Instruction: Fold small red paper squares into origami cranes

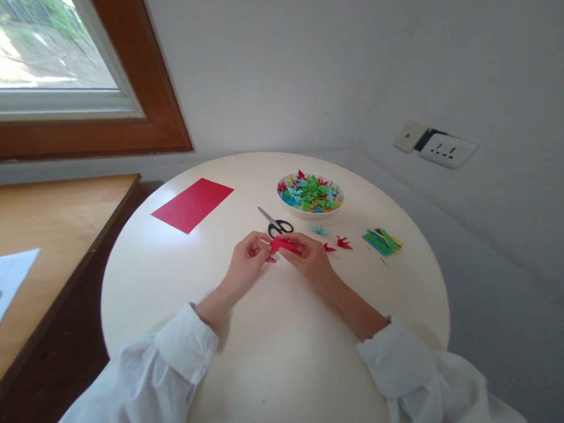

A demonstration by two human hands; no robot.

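Note:
Both my hands meet over the middle of a round white table (270, 361). My left hand (247, 263) and my right hand (309, 255) pinch the two ends of a small folded piece of red paper (281, 244) between their fingertips. Black-handled scissors (275, 223) lie just beyond the hands. A white bowl (310, 211) piled with several small paper cranes in green, blue, red and yellow stands behind them to the right.
A red paper sheet (192, 204) lies flat at the table's far left. Two small red cranes (344, 242) and a blue one (320, 230) sit right of my hands, beside a stack of green and blue paper strips (382, 241). A wooden desk (53, 234) adjoins on the left.

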